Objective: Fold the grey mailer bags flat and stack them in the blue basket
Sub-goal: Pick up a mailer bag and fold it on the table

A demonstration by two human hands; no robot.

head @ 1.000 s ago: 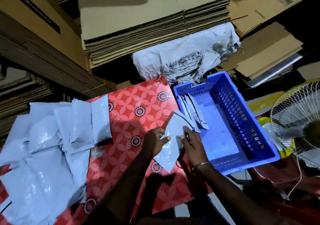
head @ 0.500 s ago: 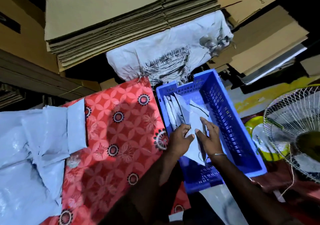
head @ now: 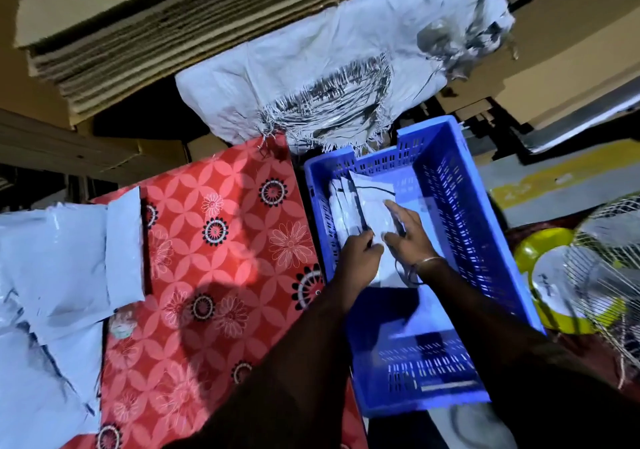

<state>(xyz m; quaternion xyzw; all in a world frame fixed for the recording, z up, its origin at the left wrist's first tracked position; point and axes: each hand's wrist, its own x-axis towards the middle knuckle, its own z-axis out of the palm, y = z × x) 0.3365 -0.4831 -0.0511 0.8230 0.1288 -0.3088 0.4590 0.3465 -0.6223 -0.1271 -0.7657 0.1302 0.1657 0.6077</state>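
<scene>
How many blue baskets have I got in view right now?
1. The blue basket sits right of the red patterned cloth, with both hands inside it on folded mailers. No other basket shows, though the frame edges cut off the surroundings.

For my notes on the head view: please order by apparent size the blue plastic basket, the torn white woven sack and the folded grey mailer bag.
1. Blue plastic basket
2. Torn white woven sack, nearly alike
3. Folded grey mailer bag

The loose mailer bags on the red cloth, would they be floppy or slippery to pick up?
Probably floppy: the mailer bags lie crumpled and draped over each other on the red cloth. Likely slippery too, since their surfaces shine. They look thin, so probably light.
</scene>
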